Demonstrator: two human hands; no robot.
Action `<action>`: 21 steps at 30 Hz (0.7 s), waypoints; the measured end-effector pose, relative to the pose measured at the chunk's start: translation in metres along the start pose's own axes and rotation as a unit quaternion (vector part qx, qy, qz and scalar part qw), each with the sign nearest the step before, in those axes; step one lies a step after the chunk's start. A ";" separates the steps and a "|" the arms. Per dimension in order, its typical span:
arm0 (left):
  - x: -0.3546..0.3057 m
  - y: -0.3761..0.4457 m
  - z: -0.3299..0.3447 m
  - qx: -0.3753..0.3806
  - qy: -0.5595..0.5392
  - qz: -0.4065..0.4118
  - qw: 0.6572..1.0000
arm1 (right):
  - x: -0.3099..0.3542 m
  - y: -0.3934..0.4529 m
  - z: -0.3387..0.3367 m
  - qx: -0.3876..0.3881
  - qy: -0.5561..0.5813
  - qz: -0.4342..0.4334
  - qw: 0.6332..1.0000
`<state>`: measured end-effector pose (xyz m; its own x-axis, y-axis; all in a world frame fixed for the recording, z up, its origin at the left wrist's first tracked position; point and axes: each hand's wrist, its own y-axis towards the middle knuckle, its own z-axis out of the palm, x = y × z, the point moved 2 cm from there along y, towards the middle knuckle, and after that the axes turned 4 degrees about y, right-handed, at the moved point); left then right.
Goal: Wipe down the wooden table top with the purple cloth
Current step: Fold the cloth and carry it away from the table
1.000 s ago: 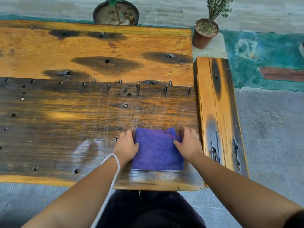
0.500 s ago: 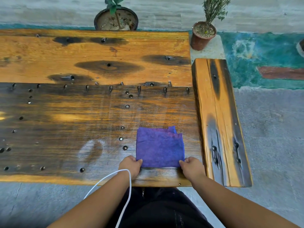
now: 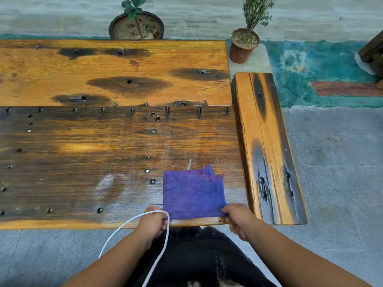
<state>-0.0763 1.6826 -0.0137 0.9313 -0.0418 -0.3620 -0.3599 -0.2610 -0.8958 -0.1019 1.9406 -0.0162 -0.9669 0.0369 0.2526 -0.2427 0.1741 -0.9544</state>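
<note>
The folded purple cloth (image 3: 193,194) lies flat on the wooden table top (image 3: 116,141), a plank surface, at its near right corner. The left hand (image 3: 153,221) pinches the cloth's near left corner and the right hand (image 3: 236,217) pinches its near right corner, both closed on the fabric at the surface's front edge. Judging by the pale streaky sheen near the cloth, this patch looks wiped; the far orange planks and the left stretch show no such marks, so most of the job probably remains. The wood is glossy, varnished, scorched dark in patches and dotted with round metal nail heads (image 3: 152,181). The cloth looks thin, soft and slightly mottled, its far edge a little ruffled.
</note>
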 end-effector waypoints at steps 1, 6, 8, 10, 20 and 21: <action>0.000 0.000 -0.002 -0.011 -0.010 0.012 1.000 | 0.000 -0.003 -0.002 0.008 0.011 0.004 1.000; -0.017 0.000 -0.007 -0.018 -0.082 0.097 0.992 | 0.021 -0.009 0.005 0.031 0.076 -0.048 0.995; -0.031 0.005 -0.007 -0.020 -0.094 0.108 0.989 | 0.037 -0.008 0.011 0.013 0.089 -0.091 0.992; -0.048 0.012 -0.004 -0.030 -0.110 0.103 0.988 | 0.056 -0.005 0.017 0.001 0.100 -0.127 0.987; -0.074 0.046 0.001 -0.122 0.108 0.099 0.982 | 0.087 0.028 0.036 -0.067 -0.112 -0.231 0.964; -0.072 0.048 0.002 -0.127 0.138 0.098 0.977 | 0.085 0.031 0.035 -0.087 -0.172 -0.244 0.950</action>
<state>-0.1602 1.6748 -0.0311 0.8387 -0.3643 -0.4048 -0.5393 -0.4519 -0.7106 -0.1945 1.9152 -0.0302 -0.7179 -0.4092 0.5632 -0.6817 0.2497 -0.6877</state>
